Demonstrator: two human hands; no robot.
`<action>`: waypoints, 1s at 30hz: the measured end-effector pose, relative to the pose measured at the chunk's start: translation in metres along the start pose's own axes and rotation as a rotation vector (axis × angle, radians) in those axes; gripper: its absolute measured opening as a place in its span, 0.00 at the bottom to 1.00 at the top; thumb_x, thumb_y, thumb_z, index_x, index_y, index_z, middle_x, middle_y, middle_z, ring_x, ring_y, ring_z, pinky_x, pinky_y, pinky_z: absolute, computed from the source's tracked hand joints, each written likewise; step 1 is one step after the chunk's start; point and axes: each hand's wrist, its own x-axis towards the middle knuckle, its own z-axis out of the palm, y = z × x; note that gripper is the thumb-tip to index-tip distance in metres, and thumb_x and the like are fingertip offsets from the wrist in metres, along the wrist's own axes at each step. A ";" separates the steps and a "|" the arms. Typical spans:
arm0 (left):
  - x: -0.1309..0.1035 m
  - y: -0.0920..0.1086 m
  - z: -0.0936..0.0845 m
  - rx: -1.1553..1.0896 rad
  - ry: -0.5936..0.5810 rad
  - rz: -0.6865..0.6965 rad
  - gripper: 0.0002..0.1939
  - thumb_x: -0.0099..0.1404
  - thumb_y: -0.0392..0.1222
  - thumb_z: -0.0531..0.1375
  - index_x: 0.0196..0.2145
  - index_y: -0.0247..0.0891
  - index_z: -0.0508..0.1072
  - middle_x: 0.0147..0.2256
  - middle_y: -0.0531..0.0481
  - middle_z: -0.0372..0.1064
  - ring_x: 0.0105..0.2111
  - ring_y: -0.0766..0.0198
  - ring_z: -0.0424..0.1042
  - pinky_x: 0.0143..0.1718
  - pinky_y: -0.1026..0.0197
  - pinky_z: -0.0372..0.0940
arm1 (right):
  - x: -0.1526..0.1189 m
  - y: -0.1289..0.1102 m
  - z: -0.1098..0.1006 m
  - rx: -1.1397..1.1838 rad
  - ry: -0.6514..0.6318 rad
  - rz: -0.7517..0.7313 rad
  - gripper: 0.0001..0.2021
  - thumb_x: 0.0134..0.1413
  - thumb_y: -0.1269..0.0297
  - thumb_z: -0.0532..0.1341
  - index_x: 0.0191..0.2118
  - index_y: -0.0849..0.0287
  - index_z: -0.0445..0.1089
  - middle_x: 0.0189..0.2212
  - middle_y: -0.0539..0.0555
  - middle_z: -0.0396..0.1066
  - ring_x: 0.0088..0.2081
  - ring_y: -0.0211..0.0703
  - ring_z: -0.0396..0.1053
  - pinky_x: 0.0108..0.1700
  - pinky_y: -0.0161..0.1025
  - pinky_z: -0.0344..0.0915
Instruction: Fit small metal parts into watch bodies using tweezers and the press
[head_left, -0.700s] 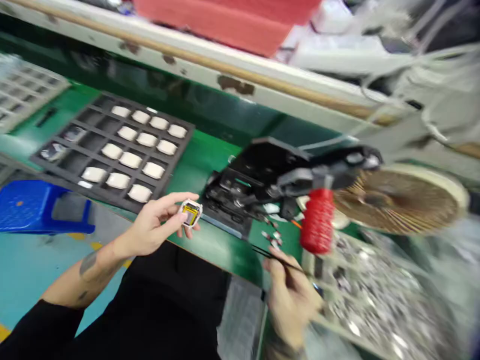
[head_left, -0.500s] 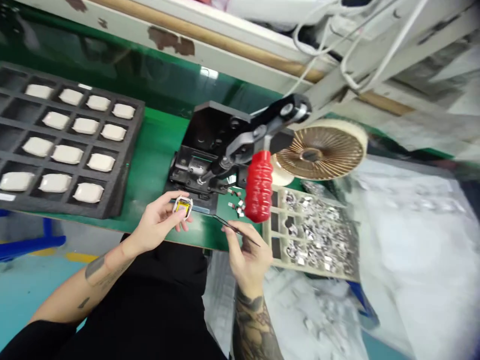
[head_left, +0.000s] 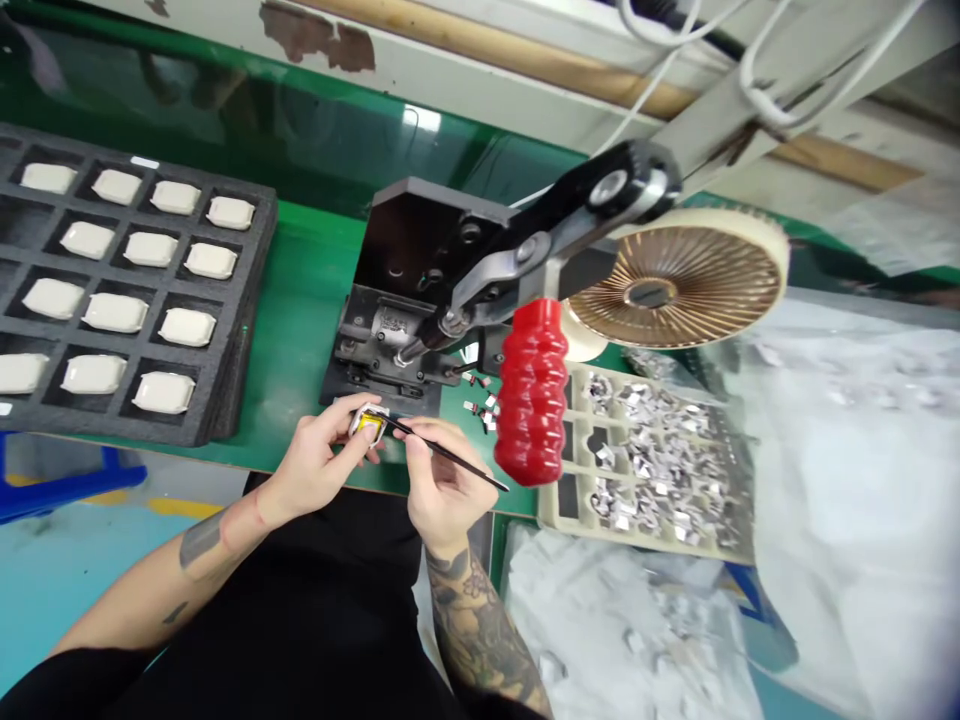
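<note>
Left hand (head_left: pixel 311 468) is pinching a small white case with a yellow insert (head_left: pixel 369 421) at the near edge of the green bench (head_left: pixel 300 330). Right hand (head_left: pixel 442 485) is gripping black tweezers (head_left: pixel 450 456), long axis running left-far to right-near, tips touching the case just left of that hand. Outward: black press (head_left: pixel 420 290) with red handle (head_left: pixel 532 390) just beyond, parts tray (head_left: pixel 551 505) right, foam tray (head_left: pixel 255 280) left. Contact point too small to make out.
</note>
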 end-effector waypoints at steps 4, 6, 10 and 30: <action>0.000 0.000 -0.001 -0.006 -0.002 0.004 0.18 0.80 0.43 0.64 0.63 0.37 0.75 0.32 0.52 0.83 0.29 0.66 0.82 0.33 0.68 0.74 | 0.000 -0.001 -0.002 0.002 -0.001 0.019 0.12 0.66 0.71 0.70 0.51 0.51 0.83 0.43 0.57 0.84 0.43 0.52 0.83 0.44 0.51 0.84; 0.000 0.000 -0.002 0.000 -0.002 0.011 0.18 0.80 0.43 0.64 0.63 0.37 0.75 0.32 0.52 0.83 0.29 0.66 0.82 0.33 0.69 0.74 | -0.002 -0.002 0.000 0.010 0.004 0.042 0.11 0.66 0.71 0.71 0.50 0.51 0.83 0.43 0.57 0.84 0.43 0.51 0.83 0.43 0.50 0.84; 0.000 -0.002 -0.001 0.004 0.000 0.010 0.18 0.80 0.43 0.64 0.63 0.38 0.76 0.34 0.51 0.83 0.29 0.65 0.82 0.33 0.68 0.74 | -0.004 -0.002 0.003 0.030 0.031 0.066 0.10 0.65 0.70 0.71 0.50 0.51 0.83 0.43 0.56 0.83 0.44 0.50 0.82 0.44 0.49 0.84; 0.003 0.000 -0.001 -0.306 0.086 -0.056 0.24 0.80 0.50 0.65 0.65 0.34 0.73 0.38 0.43 0.85 0.33 0.58 0.86 0.37 0.60 0.80 | -0.008 0.000 0.002 0.109 0.111 0.275 0.07 0.69 0.63 0.70 0.49 0.54 0.79 0.44 0.56 0.81 0.42 0.48 0.83 0.41 0.45 0.82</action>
